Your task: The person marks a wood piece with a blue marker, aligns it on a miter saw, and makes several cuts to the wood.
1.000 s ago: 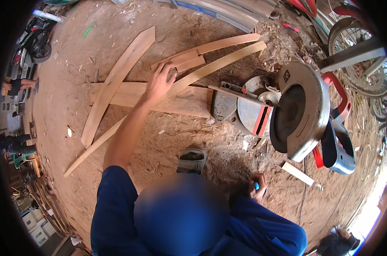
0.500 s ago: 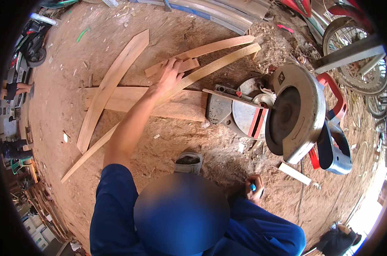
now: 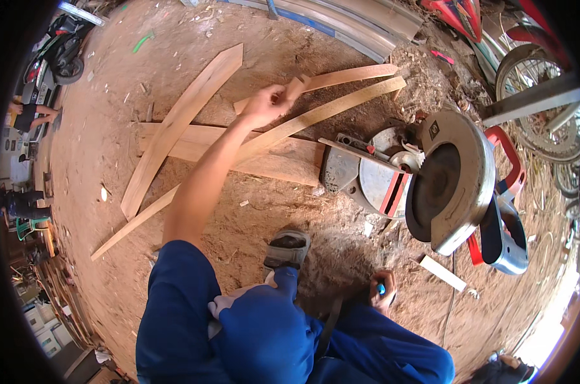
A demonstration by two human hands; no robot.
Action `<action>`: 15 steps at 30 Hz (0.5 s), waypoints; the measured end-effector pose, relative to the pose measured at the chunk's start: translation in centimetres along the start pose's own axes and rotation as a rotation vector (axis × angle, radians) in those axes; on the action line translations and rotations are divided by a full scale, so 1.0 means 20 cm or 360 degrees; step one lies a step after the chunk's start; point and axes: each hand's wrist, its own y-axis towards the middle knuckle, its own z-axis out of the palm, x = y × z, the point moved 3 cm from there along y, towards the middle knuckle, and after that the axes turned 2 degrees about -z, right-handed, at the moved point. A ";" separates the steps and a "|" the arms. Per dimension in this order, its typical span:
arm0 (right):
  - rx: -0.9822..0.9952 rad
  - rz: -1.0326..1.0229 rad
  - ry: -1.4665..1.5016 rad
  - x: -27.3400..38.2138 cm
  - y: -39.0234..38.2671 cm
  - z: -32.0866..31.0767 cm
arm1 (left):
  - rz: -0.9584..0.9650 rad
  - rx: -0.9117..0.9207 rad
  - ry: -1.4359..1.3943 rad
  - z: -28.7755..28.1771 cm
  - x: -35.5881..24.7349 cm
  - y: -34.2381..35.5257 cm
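Note:
My left arm reaches out over the boards, and my left hand (image 3: 267,105) is closed on a short wood block (image 3: 297,86), lifted and tilted on end. Beneath it runs a narrow wood strip (image 3: 351,77), partly covered by the hand. A longer curved strip (image 3: 328,110) lies just nearer, crossing a wide plank (image 3: 283,157). Close to my right knee, my right hand (image 3: 381,289) is wrapped round a pen-like thing with a blue end (image 3: 381,288); most of it is hidden in the fingers.
A miter saw (image 3: 446,182) stands on the dirt floor to the right, with a small offcut (image 3: 443,273) before it. A pointed board (image 3: 181,125) lies at left. Metal profiles (image 3: 347,25) are at the back, a bicycle wheel (image 3: 526,83) at far right. A sandal (image 3: 286,249) shows near the middle.
My left hand has raised the short wood block off the strip and turned it on end, moving slightly right and away. My right hand still holds the blue-ended thing. The view has shifted a little.

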 end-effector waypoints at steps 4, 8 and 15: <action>-0.0004 0.0032 0.0017 -0.01 0.00 0.00 | -0.0048 0.0358 -0.1584 -0.02 0.09 -0.10; -0.0005 0.0047 0.0040 0.01 0.01 -0.01 | -0.0028 0.0826 -0.2333 0.09 0.01 -0.32; -0.0049 0.0470 0.0528 -0.06 0.05 0.01 | 0.0168 0.0783 -0.2254 0.42 -0.19 -0.64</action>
